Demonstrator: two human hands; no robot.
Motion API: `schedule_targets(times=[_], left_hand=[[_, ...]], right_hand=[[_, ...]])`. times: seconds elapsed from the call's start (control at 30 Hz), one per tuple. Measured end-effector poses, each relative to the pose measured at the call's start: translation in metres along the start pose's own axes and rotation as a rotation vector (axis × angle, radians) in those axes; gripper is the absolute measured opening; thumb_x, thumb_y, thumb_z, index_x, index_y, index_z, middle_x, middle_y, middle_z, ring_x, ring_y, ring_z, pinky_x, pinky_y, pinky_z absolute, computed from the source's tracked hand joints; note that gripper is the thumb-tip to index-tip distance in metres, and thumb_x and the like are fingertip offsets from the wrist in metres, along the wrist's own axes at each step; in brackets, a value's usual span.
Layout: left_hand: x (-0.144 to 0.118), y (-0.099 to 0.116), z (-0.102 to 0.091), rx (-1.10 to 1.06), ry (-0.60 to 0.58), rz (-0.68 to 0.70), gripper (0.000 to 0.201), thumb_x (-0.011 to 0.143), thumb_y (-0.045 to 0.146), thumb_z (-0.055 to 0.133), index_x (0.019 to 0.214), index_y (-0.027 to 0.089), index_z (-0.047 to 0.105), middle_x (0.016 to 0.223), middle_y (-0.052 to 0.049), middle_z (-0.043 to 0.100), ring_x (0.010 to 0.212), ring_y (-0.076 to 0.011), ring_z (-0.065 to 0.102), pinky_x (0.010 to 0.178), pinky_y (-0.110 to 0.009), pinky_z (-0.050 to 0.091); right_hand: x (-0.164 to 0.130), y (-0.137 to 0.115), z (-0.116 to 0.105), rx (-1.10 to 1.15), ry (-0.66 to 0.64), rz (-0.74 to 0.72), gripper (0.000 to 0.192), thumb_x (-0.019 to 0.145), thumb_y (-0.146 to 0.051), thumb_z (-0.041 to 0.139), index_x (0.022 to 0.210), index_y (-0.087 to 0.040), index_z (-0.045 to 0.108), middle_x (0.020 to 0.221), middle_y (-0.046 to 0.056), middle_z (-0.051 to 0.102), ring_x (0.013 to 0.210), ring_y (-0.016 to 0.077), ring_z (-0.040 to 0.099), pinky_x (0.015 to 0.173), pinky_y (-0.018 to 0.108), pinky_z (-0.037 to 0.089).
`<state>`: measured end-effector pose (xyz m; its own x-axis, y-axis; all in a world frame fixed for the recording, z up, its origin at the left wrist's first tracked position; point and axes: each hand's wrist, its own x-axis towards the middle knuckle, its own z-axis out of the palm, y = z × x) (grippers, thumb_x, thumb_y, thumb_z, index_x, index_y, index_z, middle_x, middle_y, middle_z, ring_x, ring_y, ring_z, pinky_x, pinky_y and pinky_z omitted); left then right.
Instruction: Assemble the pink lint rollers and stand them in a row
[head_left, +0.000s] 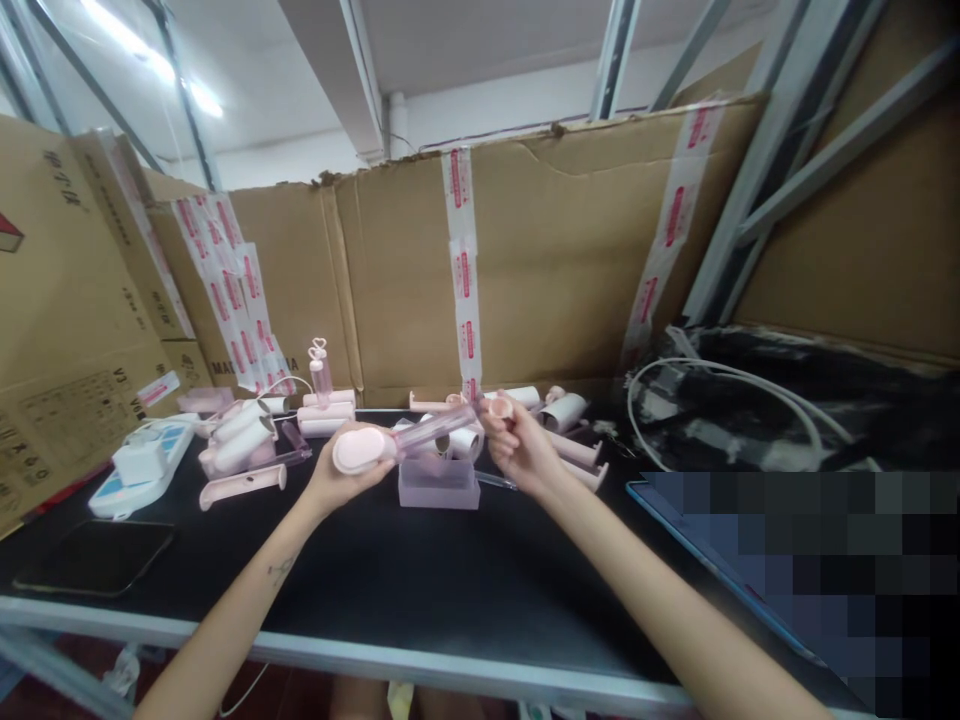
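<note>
My left hand [330, 485] is closed round a pale pink oval-ended device [364, 450]. A clear pinkish tube [435, 432] sticks out of it, slanting up to the right. My right hand [525, 450] pinches a small pink cap-like piece [497, 407] by the tube's far end; whether the two touch I cannot tell. Below the tube, a translucent lilac box [439, 490] sits on the black tabletop [420, 580]. Behind my hands lie white cylinders [574, 411] and pink curved shells [244, 487].
To the left are a power strip [161, 465] with a white plug and a dark flat phone-like slab [96, 556]. A pink-and-clear piece with a heart-shaped top [320, 372] stands at the back. Cardboard walls [570, 240] enclose the table; black plastic [750, 420] and a white cable lie right.
</note>
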<state>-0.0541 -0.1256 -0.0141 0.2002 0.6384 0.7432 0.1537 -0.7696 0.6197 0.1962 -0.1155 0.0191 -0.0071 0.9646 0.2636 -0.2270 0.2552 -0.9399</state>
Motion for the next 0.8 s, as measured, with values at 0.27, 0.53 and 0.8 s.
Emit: schedule_targets(times=[0.27, 0.53, 0.8], left_hand=[[0.005, -0.013, -0.004, -0.013, 0.238, -0.167, 0.036, 0.061, 0.031, 0.074, 0.089, 0.013, 0.059, 0.088, -0.008, 0.067, 0.081, -0.0201, 0.063, 0.080, -0.037, 0.050], [0.008, -0.010, 0.008, 0.158, -0.015, -0.005, 0.032, 0.071, 0.028, 0.065, 0.098, 0.016, 0.056, 0.099, -0.010, 0.065, 0.091, -0.0204, 0.063, 0.083, -0.034, 0.049], [0.034, 0.008, 0.032, 0.818, -0.266, 0.423, 0.028, 0.079, 0.030, 0.054, 0.103, 0.015, 0.054, 0.100, -0.012, 0.063, 0.092, -0.0254, 0.060, 0.077, -0.035, 0.046]], right_hand=[[0.031, 0.002, -0.056, -0.772, 0.035, -0.261, 0.032, 0.076, -0.042, 0.051, 0.088, -0.015, 0.063, 0.075, 0.007, 0.063, 0.073, 0.0208, 0.061, 0.070, 0.036, 0.049], [0.013, 0.006, -0.026, -0.941, 0.100, -0.587, 0.065, 0.080, -0.048, 0.051, 0.135, -0.019, 0.034, 0.144, 0.016, 0.028, 0.133, 0.0276, 0.027, 0.104, 0.049, 0.029], [-0.027, -0.020, 0.003, -1.114, -0.108, -0.925, 0.036, 0.078, -0.025, 0.051, 0.113, -0.020, 0.052, 0.112, 0.012, 0.057, 0.107, 0.0254, 0.052, 0.090, 0.041, 0.042]])
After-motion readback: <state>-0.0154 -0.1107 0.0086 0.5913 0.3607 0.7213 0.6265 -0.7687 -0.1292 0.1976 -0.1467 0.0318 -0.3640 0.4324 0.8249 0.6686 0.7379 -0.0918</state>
